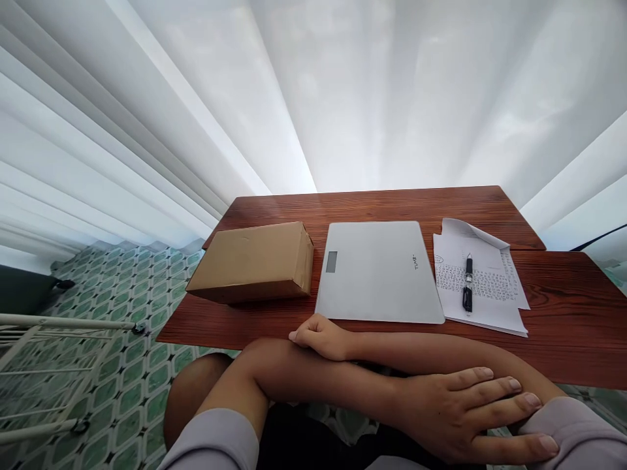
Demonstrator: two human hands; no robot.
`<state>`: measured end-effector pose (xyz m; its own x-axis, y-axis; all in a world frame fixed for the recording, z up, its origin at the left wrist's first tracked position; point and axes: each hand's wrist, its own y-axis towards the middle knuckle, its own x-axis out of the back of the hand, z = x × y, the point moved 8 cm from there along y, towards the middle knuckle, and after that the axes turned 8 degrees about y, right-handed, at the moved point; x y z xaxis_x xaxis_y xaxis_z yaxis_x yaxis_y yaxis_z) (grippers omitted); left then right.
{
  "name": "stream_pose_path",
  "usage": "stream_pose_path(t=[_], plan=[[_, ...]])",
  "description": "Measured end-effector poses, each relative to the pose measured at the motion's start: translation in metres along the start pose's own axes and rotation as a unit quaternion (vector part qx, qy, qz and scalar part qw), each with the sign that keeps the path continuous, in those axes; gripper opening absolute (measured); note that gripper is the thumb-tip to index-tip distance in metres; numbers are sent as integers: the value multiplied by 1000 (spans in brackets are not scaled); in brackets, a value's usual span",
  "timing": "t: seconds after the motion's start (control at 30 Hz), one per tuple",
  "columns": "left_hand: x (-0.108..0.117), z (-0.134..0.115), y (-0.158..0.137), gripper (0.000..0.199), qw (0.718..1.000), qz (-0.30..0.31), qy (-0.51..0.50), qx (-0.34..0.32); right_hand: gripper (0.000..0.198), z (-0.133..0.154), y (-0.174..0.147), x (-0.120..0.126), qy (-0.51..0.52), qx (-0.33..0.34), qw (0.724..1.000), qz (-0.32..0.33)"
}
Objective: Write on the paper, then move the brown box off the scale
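Observation:
My arms are crossed in front of the table. My left hand (477, 411) lies flat on my right forearm near the sleeve, its fingers spread and nothing in it. My right hand (323, 336) rests against my left forearm near the elbow, its fingers curled in, with no object showing in it. Just beyond it lies a flat silver digital scale (377, 274) with a small grey display (331, 262). To the scale's left sits a closed brown cardboard box (252, 261). On its right are sheets of handwritten paper (450, 264) with a black pen (468, 284) lying on top.
The reddish-brown wooden table (563, 313) has a raised or separate back board (372, 201). White curtains (372, 98) hang behind it. At the left, a white metal rack (63, 322) with casters stands on the green patterned tile floor (132, 294), near a dark green object (24, 290).

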<state>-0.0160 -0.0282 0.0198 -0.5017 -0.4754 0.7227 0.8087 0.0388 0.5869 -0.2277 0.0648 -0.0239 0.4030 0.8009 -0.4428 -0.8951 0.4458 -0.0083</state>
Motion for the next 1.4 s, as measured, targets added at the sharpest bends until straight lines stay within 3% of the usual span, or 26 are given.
stream_pose_path(t=[0.17,0.3,0.5,0.87,1.0,1.17,1.3,1.4], plan=[[2,0,-2,41,997,-66,43,26,51,2,-1,-1,-48,8,999,-9],[-1,-4,-7,42,994,-74,83,21,48,2,-2,-6,-101,38,994,7],[1,-6,-9,45,993,3,119,20,45,-1,-2,-6,-159,34,987,3],[-4,-9,-10,47,996,12,93,-7,45,-5,-2,-11,-268,47,962,38],[-6,-10,-16,50,992,62,103,-49,45,-7,-3,-13,-289,59,954,51],[10,-2,-38,50,979,98,155,-92,45,-8,-4,-18,-318,72,944,60],[30,11,-52,50,960,204,143,-127,46,-6,-6,-15,-332,63,939,61],[46,20,-53,49,949,271,113,-114,49,-4,-8,-14,-348,53,935,50]])
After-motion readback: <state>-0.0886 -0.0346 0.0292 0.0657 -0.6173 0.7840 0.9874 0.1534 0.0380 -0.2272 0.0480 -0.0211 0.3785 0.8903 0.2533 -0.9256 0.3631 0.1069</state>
